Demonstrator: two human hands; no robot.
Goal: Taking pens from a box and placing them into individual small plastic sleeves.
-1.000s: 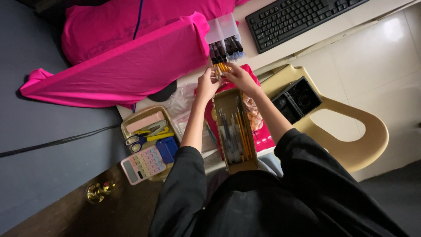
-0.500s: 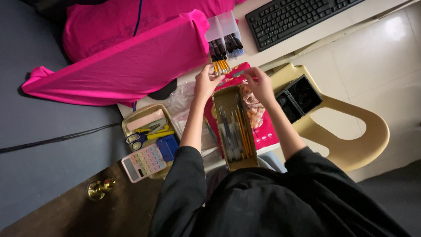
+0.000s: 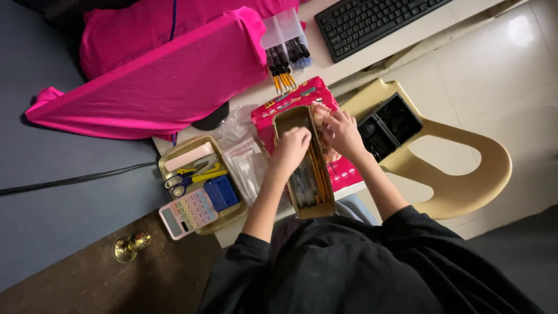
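The left hand (image 3: 292,145) curls closed inside the long tan box (image 3: 304,166) of pens, which lies on a pink package (image 3: 343,168). Just right, the right hand (image 3: 343,131) pinches a thin stick at the box's rim.

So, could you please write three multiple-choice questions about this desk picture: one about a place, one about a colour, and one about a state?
1. Where is the pastel calculator?
A. in the tan tray's near corner
B. on the black keyboard
C. on the beige plastic chair

2. What colour is the cloth-covered board?
A. green
B. bright pink
C. white

3. What are the hands doing?
A. both lie flat on the keyboard
B. left hand is over the narrow brown box of pencils, right hand is beside it
C. both hang off the desk

Answers: A, it lies in that tray's corner; B, the fabric is pink; B, both hands are at the box.
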